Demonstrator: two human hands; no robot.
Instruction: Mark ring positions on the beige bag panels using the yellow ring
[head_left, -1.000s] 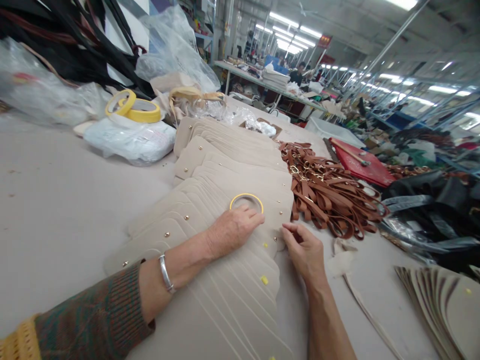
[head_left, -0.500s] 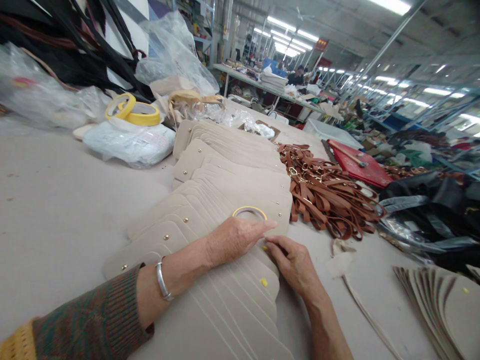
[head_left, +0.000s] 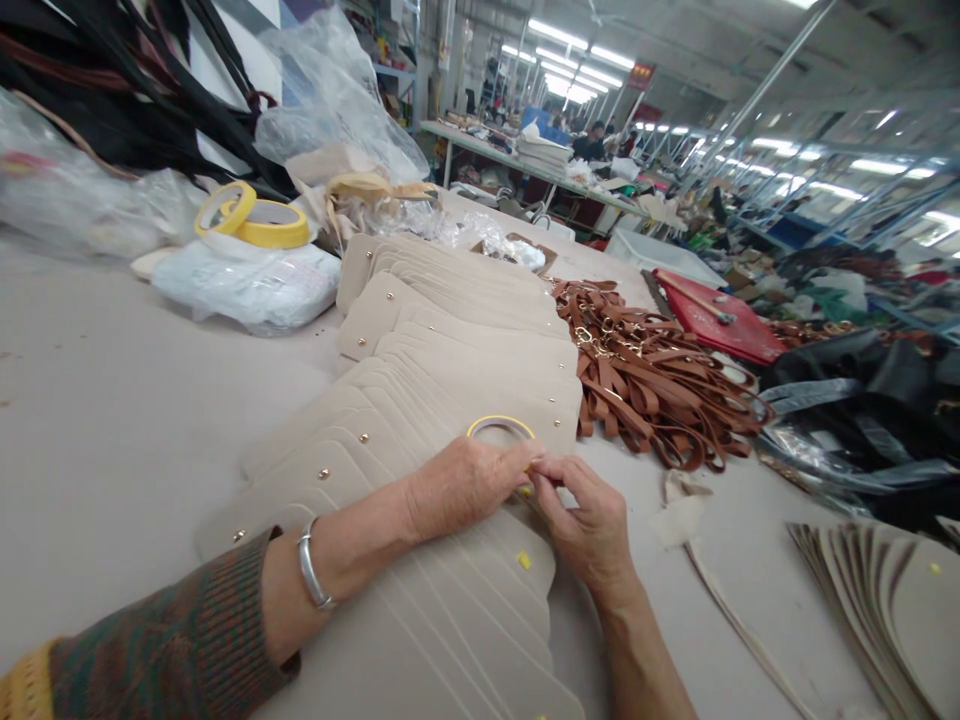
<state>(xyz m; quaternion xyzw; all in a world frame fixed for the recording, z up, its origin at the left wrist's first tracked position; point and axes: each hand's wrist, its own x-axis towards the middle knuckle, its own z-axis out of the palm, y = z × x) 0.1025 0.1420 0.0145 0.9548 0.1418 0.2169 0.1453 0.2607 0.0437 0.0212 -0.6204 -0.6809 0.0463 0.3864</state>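
My left hand [head_left: 469, 480] is closed on a thin roll of yellow tape [head_left: 501, 424], whose upper rim shows above my fingers. The fingertips of my right hand [head_left: 589, 515] are pinched together and meet my left fingertips; whatever they grip is too small to make out. Both hands are over overlapping beige panels [head_left: 420, 400] with small metal studs, fanned along the table. A small yellow tape piece [head_left: 523, 560] sticks to a panel just below my hands.
Brown straps [head_left: 652, 380] with metal clasps lie right of the panels, near a red pad [head_left: 720, 315]. Two yellow rolls [head_left: 274, 224] rest on a plastic-wrapped bundle at left. More beige panels [head_left: 911, 590] are at lower right.
My right fingertips have moved up and left to meet my left fingertips, and the gap between the hands has closed. The whole view has shifted slightly.
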